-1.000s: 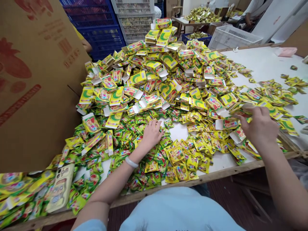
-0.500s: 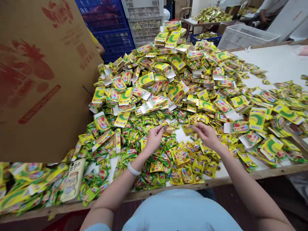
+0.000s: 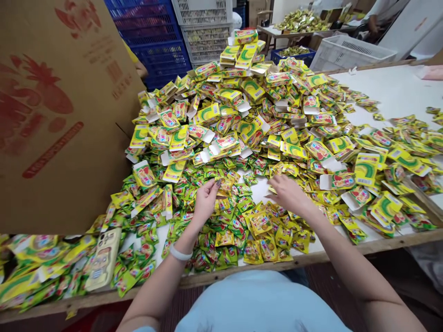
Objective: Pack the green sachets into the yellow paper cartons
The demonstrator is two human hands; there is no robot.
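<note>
The bench (image 3: 391, 87) has a white top and wooden edging (image 3: 346, 254). Small cartons (image 3: 206, 114) are heaped high across its middle, many with flaps open. Green packets (image 3: 226, 258) spread below the heap toward the lower left, around a phone (image 3: 103, 262); yellow packets (image 3: 260, 223) gather at lower centre. A pink item (image 3: 432, 73) lies at the upper right, near a white scrap (image 3: 352, 71).

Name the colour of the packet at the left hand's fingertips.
The packet is mainly yellow, best seen in the head view.
</note>
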